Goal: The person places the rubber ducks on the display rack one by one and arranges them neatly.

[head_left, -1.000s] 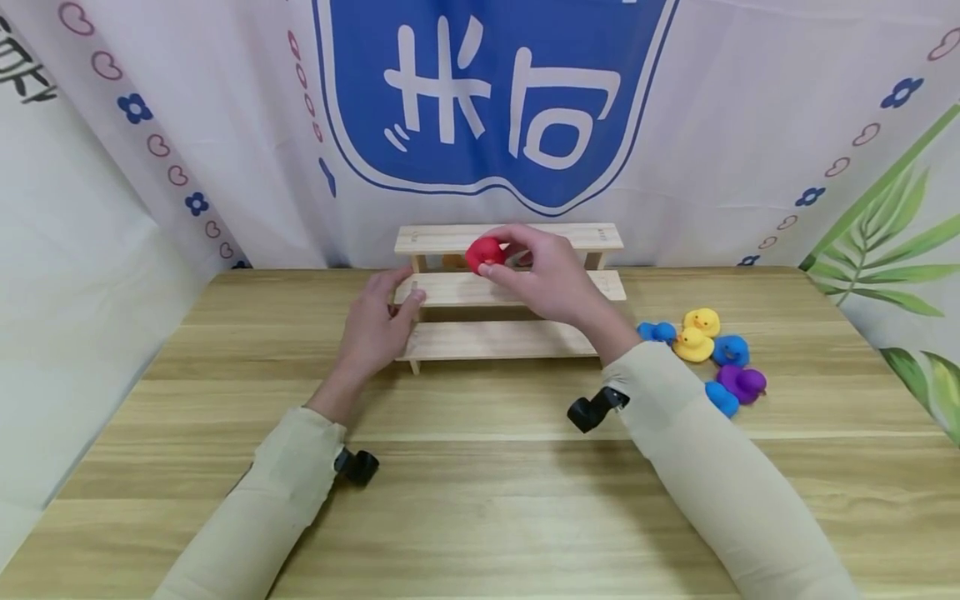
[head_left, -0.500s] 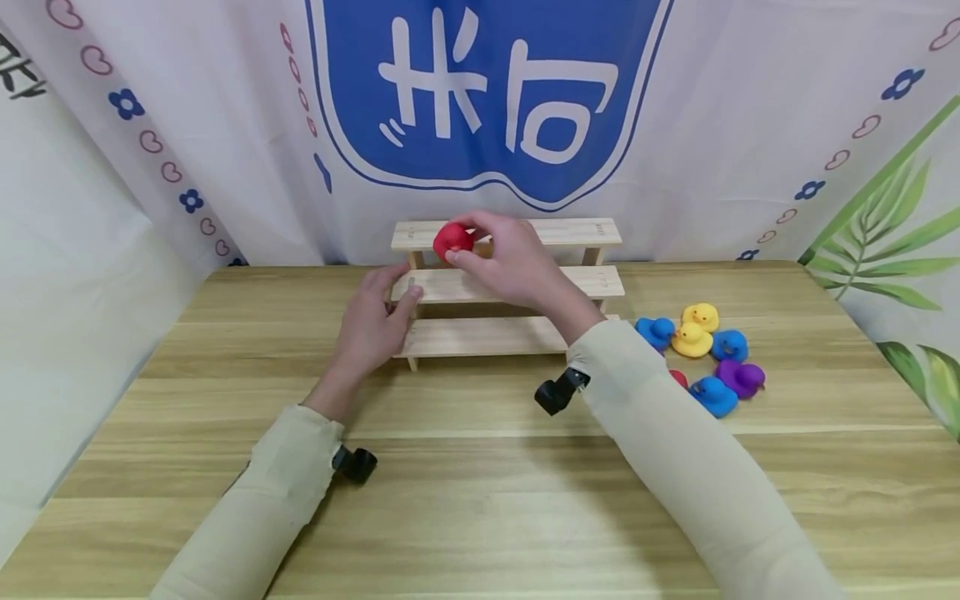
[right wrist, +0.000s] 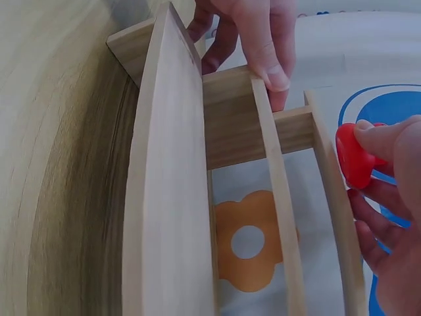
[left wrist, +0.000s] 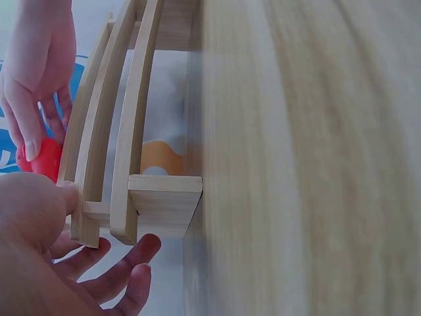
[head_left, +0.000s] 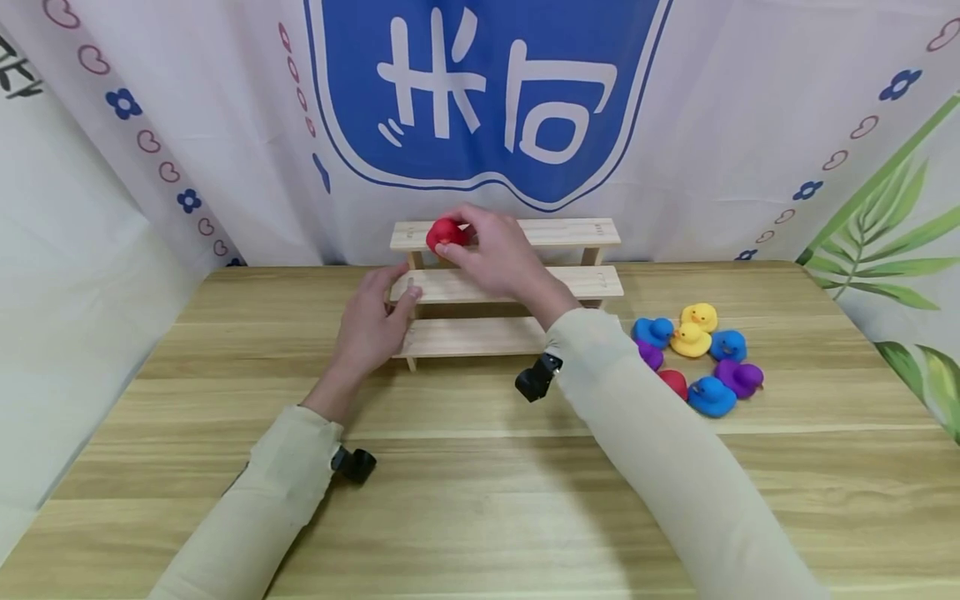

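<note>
A three-tier wooden display stand (head_left: 480,337) stands at the back of the table. My right hand (head_left: 498,252) pinches a red rubber duck (head_left: 446,236) between thumb and fingers, at the left part of the top shelf (head_left: 555,230). In the right wrist view the red duck (right wrist: 355,155) is right by that shelf's edge; whether it touches is unclear. My left hand (head_left: 372,321) grips the stand's left end. Its thumb lies on the middle shelf, and in the left wrist view the fingers (left wrist: 112,280) of that hand reach around the end.
To the right of the stand lies a cluster of rubber ducks: yellow (head_left: 692,340), blue (head_left: 712,397), purple (head_left: 740,378) and red (head_left: 673,383). Behind the stand hangs a white curtain with a blue emblem (head_left: 480,100). The wooden table (head_left: 450,500) spreads out in front.
My right hand has carried the red duck leftward along the stand to the left part of the top shelf. More of the duck cluster shows as the right arm shifts. The left hand stays put.
</note>
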The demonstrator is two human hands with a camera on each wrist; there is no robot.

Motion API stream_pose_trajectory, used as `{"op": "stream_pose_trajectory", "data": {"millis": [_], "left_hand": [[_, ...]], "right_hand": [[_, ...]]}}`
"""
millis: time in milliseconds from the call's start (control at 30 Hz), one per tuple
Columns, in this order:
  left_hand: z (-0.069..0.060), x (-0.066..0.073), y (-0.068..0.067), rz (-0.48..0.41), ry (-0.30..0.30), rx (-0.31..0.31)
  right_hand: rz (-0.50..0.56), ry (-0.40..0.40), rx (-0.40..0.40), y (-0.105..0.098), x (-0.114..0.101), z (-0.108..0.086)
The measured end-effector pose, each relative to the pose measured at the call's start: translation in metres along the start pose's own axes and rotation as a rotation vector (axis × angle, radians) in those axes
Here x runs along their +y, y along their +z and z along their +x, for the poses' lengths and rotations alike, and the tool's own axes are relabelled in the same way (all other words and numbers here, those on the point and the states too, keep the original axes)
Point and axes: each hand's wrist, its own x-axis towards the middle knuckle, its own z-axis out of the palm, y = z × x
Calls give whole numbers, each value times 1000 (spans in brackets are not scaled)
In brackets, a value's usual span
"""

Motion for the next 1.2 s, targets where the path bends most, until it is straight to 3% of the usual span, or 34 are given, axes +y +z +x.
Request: {"op": "stream_pose_trajectory", "data": {"millis": [300, 833, 1200], "left_hand": [[0, -1, 0, 3, 8, 4], [0, 0, 0, 16, 3, -3], [0, 1, 1, 20, 7, 1]], "right_hand": [[-6, 46, 55, 10, 4, 6], [-68, 117, 63, 15, -1, 8], [104, 208, 19, 1, 5, 0]]}}
